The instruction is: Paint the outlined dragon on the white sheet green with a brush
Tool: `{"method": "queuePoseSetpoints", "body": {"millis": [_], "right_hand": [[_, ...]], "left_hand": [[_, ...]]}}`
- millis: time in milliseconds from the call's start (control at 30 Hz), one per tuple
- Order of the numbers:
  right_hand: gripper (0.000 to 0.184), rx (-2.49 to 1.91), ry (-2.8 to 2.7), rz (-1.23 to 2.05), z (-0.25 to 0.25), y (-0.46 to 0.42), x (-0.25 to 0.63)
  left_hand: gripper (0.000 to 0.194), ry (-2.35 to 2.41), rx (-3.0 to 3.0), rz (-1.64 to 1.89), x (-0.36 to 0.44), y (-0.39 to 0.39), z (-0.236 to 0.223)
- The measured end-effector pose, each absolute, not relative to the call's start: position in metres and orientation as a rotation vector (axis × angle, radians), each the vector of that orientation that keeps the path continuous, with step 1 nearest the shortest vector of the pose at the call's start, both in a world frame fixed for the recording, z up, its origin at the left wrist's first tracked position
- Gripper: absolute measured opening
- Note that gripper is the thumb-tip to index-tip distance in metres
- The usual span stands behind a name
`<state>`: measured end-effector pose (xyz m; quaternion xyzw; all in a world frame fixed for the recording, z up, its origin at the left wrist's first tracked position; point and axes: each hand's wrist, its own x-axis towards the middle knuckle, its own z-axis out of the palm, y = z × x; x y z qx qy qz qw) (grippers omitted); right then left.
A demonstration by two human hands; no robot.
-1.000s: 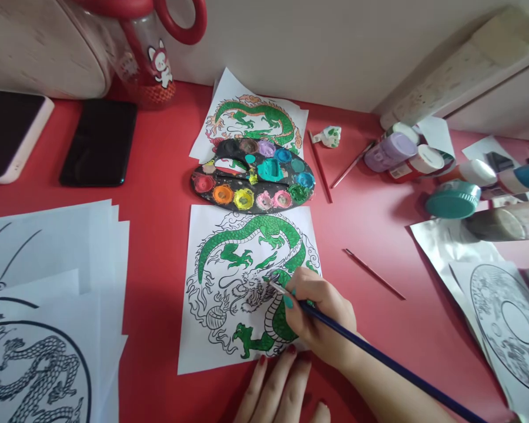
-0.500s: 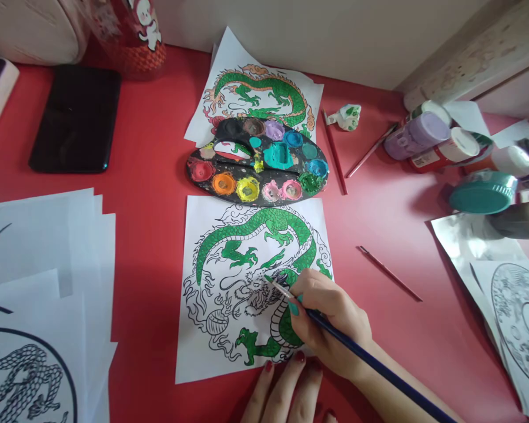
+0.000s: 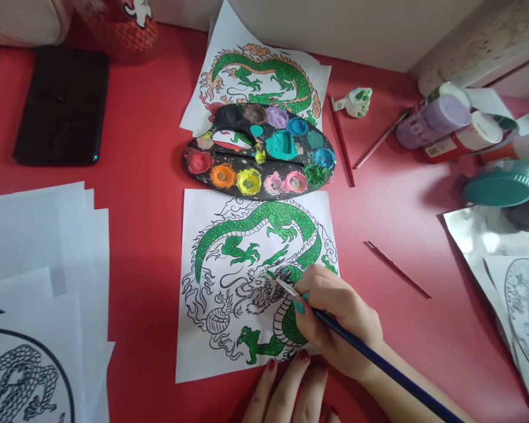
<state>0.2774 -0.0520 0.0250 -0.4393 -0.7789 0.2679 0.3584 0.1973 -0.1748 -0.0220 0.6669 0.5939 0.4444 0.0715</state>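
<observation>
I had the right hand point(image 3: 344, 320) pinching the blue paintbrush point(image 3: 374, 356), its shaft slanting from the dragon's head toward the near right. The dragon coloring sheet point(image 3: 203, 358) lay well in from the table's point(image 3: 143, 282) far edge; the left hand's point(image 3: 286, 396) loosely spread fingertips touched its near edge.

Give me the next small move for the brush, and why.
Probably a short, light stroke by the right hand with the brush onto the dragon's head: the tip is green and right at the head, which is mostly unpainted while the body is green, and the left hand is at the sheet's lower edge.
</observation>
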Motion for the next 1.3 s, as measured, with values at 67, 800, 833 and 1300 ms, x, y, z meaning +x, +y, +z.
{"method": "queuePoseSetpoints", "body": {"millis": [67,800,833,1300], "right_hand": [[0.022,-1.151,-2.026,0.706,0.024,-0.052,0.278],[0.028,-1.210,-2.016,0.744,0.030,-0.052,0.278],[0.027,-1.204,-2.024,0.747,0.030,-0.052,0.278],[0.027,-1.265,-1.960,0.788,0.027,-0.053,0.279]], "left_hand": [[0.040,1.696,2.123,1.351,0.196,-0.173,-0.020],[0.036,1.721,2.059,1.296,0.191,-0.176,-0.019],[0.035,1.728,2.054,1.295,0.191,-0.176,-0.019],[0.028,1.774,2.062,1.242,0.190,-0.182,-0.021]]}}
